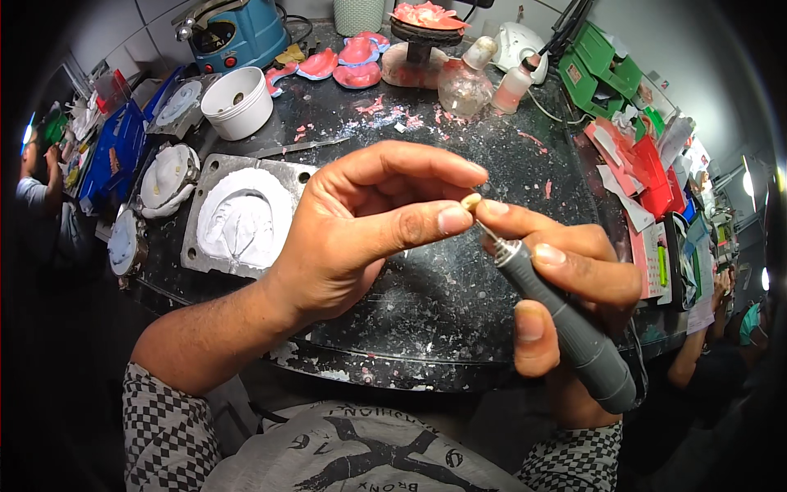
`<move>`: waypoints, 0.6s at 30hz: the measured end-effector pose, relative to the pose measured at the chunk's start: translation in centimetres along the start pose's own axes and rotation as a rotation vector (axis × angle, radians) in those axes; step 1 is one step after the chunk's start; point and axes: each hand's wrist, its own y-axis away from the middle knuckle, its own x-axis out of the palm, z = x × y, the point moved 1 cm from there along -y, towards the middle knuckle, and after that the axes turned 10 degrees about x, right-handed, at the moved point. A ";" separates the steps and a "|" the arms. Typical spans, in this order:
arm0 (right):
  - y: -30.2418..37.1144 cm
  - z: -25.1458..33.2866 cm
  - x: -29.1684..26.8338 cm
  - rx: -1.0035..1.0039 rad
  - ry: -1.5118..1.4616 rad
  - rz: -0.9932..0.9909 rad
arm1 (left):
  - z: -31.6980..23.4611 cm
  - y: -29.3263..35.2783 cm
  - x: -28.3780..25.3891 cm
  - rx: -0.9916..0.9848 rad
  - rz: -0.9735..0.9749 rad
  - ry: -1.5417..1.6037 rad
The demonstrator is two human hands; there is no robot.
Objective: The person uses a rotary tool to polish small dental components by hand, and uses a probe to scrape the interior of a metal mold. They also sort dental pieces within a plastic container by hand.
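Near the middle of the view, my left hand [361, 221] pinches a small yellowish piece that looks like a denture tooth [470, 199] between thumb and fingers. A grey rotary handpiece [566, 324] lies slanted in my right hand [586, 258], its body running down to the lower right. The thin metal bur [486, 232] at its tip points up at the tooth; whether they touch I cannot tell. My right fingertips are right beside the tooth. Left of my left wrist sits a square metal flask half [193, 246] filled with white plaster, which bears an arch-shaped hollow.
The dark bench [410, 328] is speckled with pink and white scraps. A white tub [238, 115], pink wax pieces [357, 75], a glass flask-shaped burner [464, 86] and a small bottle [515, 86] stand behind. Green bins [598, 70] are at right. Other people sit at both far sides.
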 end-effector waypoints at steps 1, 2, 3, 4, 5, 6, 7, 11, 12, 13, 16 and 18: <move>0.1 -0.1 0.1 0.006 0.001 -0.008 | -0.3 0.1 0.4 -0.016 -0.013 -0.062; 0.2 -0.2 0.2 0.012 0.001 -0.015 | -0.5 0.0 0.5 -0.017 -0.013 -0.061; 0.3 -0.2 0.2 0.033 -0.010 -0.035 | -0.7 0.0 0.5 -0.005 0.022 -0.130; 0.3 -0.3 0.2 0.043 -0.016 -0.044 | -0.9 -0.1 0.4 0.008 0.056 -0.201; 0.3 -0.3 0.2 0.053 -0.022 -0.054 | -0.7 -0.2 0.2 0.079 0.079 -0.268; 0.3 -0.3 0.3 0.053 -0.023 -0.053 | -0.6 -0.2 0.2 0.079 0.080 -0.268; 0.2 -0.2 0.3 0.051 -0.025 -0.051 | -0.7 -0.1 0.2 0.159 0.103 -0.340; -0.1 -0.1 0.1 0.033 -0.040 -0.011 | -0.4 0.2 0.7 0.311 0.057 -0.346; -0.1 -0.1 0.0 0.028 -0.044 0.001 | -0.5 0.1 0.5 0.311 0.059 -0.345; 0.0 -0.2 -0.1 0.035 -0.030 0.000 | -0.7 0.0 0.2 0.333 0.124 -0.405; 0.0 -0.5 0.0 0.036 0.001 -0.015 | -0.9 0.0 0.2 0.312 0.158 -0.479; 0.1 -0.4 0.0 0.032 0.021 -0.029 | -0.8 -0.2 0.1 0.373 0.172 -0.594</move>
